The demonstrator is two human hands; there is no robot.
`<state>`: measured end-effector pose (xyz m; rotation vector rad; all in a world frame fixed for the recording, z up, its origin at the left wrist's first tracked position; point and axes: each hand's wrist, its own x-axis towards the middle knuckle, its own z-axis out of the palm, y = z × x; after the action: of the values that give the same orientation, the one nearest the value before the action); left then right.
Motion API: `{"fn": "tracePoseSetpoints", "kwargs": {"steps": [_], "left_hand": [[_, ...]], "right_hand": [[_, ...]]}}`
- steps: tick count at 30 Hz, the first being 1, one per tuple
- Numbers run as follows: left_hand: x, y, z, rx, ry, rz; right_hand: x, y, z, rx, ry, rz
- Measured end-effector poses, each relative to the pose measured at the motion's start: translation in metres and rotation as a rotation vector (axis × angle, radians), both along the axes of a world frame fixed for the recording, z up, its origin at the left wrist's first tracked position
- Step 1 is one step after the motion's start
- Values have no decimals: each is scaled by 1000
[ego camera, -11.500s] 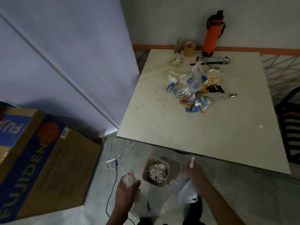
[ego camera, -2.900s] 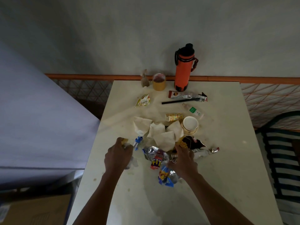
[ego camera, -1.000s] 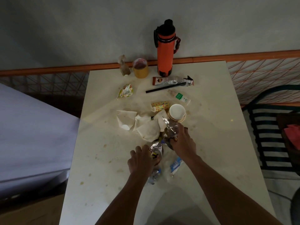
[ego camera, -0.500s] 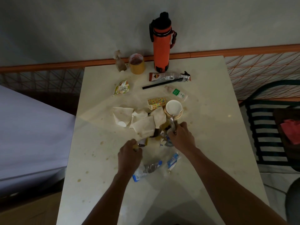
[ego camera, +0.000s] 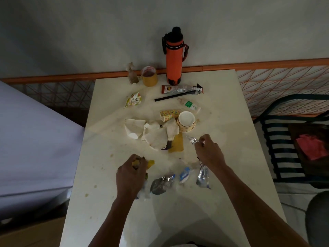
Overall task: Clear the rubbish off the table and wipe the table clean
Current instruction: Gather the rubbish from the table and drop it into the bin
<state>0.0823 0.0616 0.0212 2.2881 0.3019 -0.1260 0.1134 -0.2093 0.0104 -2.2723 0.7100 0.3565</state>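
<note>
Left hand point(ego camera: 130, 172) grips yellow wrappers point(ego camera: 150, 163); right hand point(ego camera: 210, 153) pinches a foil wrapper point(ego camera: 193, 140). Best to gather loose scraps inward, avoiding the cup point(ego camera: 186, 121).

Two bare forearms, no sleeves visible

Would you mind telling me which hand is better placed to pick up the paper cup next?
Right. The right hand is nearer the paper cup, just below it. The left hand sits farther away, and the crumpled napkins lie between it and the cup. Both hands already grip wrappers.
</note>
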Motion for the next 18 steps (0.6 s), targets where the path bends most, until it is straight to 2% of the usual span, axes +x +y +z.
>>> {"fn": "tracePoseSetpoints", "kwargs": {"steps": [3, 7, 11, 18], "left_hand": [[-17, -6, -8, 96, 173, -118], [-36, -20, -10, 190, 426, -325], [-48, -33, -21, 362, 470, -444], [-57, -33, -35, 487, 372, -384]], "right_hand": [[-15, 5, -3, 37, 146, 45], [-38, 20, -10, -24, 253, 177], [-51, 35, -10, -23, 259, 227], [-54, 23, 1, 21, 219, 161]]}}
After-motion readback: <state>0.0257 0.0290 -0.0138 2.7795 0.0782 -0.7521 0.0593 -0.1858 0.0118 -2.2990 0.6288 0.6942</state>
